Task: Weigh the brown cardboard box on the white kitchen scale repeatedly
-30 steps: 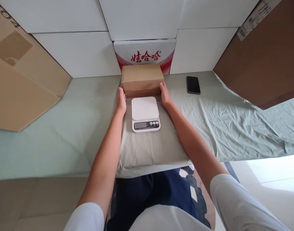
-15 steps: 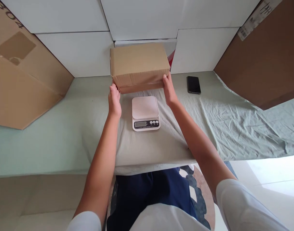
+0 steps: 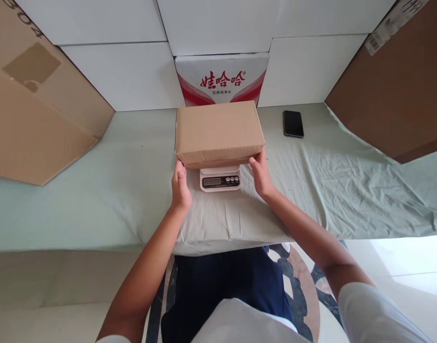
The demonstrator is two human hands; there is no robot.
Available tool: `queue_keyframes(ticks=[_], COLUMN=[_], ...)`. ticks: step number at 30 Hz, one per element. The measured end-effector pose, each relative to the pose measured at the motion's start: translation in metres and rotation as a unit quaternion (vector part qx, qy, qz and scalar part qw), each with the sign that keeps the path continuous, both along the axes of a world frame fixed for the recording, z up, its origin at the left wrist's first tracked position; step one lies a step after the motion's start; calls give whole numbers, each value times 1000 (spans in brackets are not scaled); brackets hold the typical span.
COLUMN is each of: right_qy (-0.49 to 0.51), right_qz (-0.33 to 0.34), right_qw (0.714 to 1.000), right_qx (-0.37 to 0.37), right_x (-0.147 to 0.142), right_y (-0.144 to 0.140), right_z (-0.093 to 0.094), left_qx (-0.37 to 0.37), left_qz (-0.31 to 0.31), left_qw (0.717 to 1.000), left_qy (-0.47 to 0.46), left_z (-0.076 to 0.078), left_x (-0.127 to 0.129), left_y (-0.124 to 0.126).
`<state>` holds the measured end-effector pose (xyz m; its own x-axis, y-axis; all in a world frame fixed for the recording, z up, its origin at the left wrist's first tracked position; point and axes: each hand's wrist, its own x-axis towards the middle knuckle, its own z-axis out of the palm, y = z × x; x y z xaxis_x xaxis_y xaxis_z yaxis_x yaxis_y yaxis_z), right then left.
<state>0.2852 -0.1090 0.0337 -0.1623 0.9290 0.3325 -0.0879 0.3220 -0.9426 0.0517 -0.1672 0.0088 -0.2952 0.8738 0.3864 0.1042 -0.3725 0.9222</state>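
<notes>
Both hands are clamped on the plain brown cardboard box point(image 3: 219, 132), left hand point(image 3: 180, 187) at its near left corner and right hand point(image 3: 261, 174) at the near right one, fingers tucked under the bottom edge. That two-corner grip keeps the box level and centred over the small white digital kitchen scale point(image 3: 220, 178). The scale's platform is hidden under the box, so only the display strip and buttons peek out between the hands. Can't really tell if the box is already resting on the platform or a hair above it.

The scale sits on a pale grey-green sheet point(image 3: 107, 190) thrown over a table. Past the right hand lies a black phone point(image 3: 293, 124), well apart. Behind the box stands a red-and-white printed carton point(image 3: 221, 78) among white foam blocks point(image 3: 125, 71), with big brown cardboard sheets point(image 3: 35, 109) leaning out to either side.
</notes>
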Motion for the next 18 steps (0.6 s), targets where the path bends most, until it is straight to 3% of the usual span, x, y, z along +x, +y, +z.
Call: queue_keyframes(ticks=[18], right_qy=[12], right_qz=[-15], right_qw=[1000], right_qx=[-22], right_x=[1], right_y=[6], right_z=[-17], left_qx=[7], left_qz=[-3], left_qw=[1000], left_qy=[5], left_z=[1], left_x=[0], left_y=[-1])
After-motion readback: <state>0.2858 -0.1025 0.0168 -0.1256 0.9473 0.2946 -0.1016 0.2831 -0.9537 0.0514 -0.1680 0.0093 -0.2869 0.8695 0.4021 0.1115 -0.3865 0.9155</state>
